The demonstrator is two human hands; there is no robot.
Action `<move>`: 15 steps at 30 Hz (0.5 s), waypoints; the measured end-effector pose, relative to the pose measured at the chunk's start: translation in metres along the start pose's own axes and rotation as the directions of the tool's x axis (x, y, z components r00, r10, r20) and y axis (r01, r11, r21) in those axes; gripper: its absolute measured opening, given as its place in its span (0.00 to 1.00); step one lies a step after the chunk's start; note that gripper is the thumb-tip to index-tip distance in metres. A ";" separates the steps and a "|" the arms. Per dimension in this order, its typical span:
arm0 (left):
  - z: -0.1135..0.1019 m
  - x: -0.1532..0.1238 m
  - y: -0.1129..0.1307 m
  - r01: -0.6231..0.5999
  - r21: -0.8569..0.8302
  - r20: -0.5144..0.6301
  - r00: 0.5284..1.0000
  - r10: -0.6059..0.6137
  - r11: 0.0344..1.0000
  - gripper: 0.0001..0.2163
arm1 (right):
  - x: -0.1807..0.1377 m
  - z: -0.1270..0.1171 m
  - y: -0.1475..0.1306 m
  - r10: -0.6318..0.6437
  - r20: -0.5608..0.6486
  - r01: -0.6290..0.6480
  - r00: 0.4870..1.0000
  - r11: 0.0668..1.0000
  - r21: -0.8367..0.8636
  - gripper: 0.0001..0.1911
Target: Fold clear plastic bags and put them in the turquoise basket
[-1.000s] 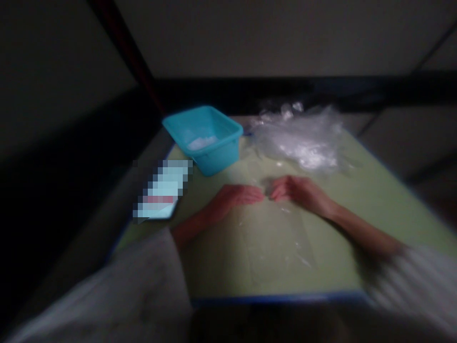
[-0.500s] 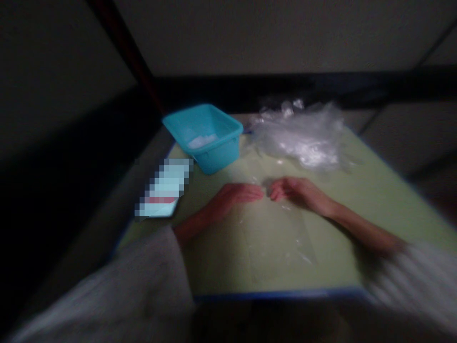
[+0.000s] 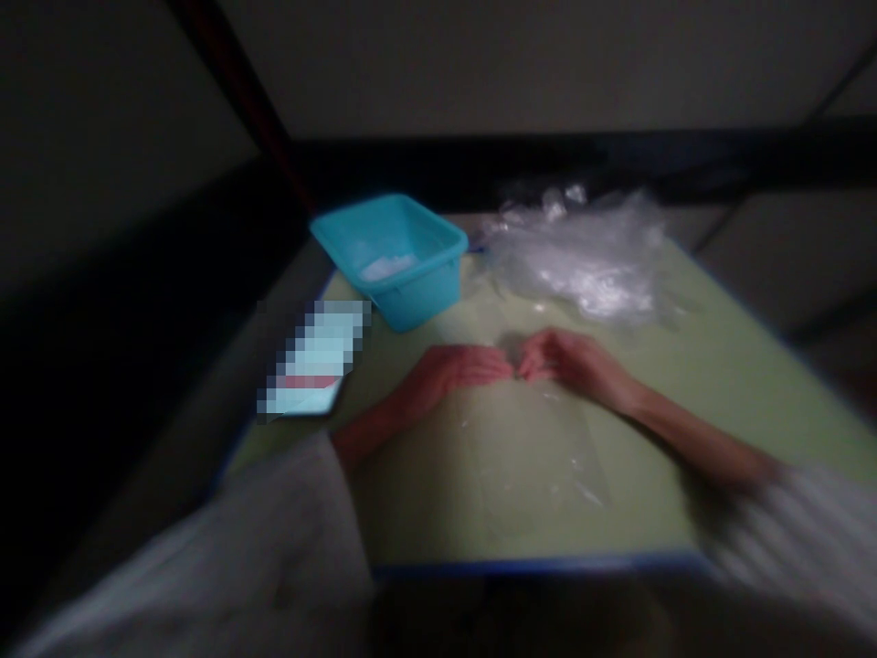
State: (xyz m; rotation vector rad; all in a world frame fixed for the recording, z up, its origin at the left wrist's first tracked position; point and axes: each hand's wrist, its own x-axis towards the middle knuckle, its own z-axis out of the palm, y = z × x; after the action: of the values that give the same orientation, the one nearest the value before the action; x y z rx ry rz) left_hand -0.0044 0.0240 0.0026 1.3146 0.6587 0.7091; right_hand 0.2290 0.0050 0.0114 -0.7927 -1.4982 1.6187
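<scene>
A thin, clear plastic bag (image 3: 538, 457) lies flat before me, its edges hard to make out in the dim light. My left hand (image 3: 472, 366) rests across it from the left, the fingers pressed together and pointing right. From the other side, my right hand (image 3: 558, 356) bends its fingers down onto the bag in a pinch. The fingertips of both hands almost meet over the upper part of the bag. Blur hides exactly how the film sits between the fingers.
Behind my left hand stands a turquoise plastic basket (image 3: 425, 292) with something white inside. A heap of clear plastic bags (image 3: 582, 256) lies at the back right. A pale, pixelated flat item (image 3: 315, 361) is at the left edge of the yellowish, blue-edged table (image 3: 425, 521).
My fingertips have come slightly closer together over the bag. The left hand has shifted a little to the right; the basket and the heap stay in place.
</scene>
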 end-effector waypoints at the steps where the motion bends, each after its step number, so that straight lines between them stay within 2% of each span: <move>1: 0.000 0.000 -0.001 0.000 0.034 0.004 1.000 -0.001 0.999 0.19 | 0.000 0.000 0.001 0.002 0.009 -0.002 1.000 1.000 -0.011 0.20; 5: 0.002 -0.002 -0.001 0.000 0.189 0.018 1.000 -0.003 0.982 0.20 | -0.001 0.000 0.002 -0.016 0.038 0.019 0.999 0.998 -0.066 0.21; 8: 0.004 -0.004 0.000 -0.010 0.227 0.011 1.000 0.008 0.974 0.19 | -0.002 0.001 0.000 -0.043 0.068 0.053 0.997 0.988 -0.145 0.23; 12: 0.005 -0.003 -0.001 -0.017 0.194 0.001 1.000 0.017 0.981 0.17 | -0.003 0.002 -0.002 -0.058 0.077 0.072 0.995 0.980 -0.188 0.23; 15: 0.004 -0.002 0.000 -0.003 0.100 -0.025 1.000 0.006 0.995 0.17 | -0.004 0.001 -0.001 -0.044 0.067 0.053 0.997 0.988 -0.146 0.22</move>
State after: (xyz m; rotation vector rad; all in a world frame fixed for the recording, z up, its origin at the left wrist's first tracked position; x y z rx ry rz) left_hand -0.0024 0.0200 0.0032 1.4016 0.7192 0.7045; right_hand 0.2297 0.0012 0.0124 -0.7857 -1.6858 1.5229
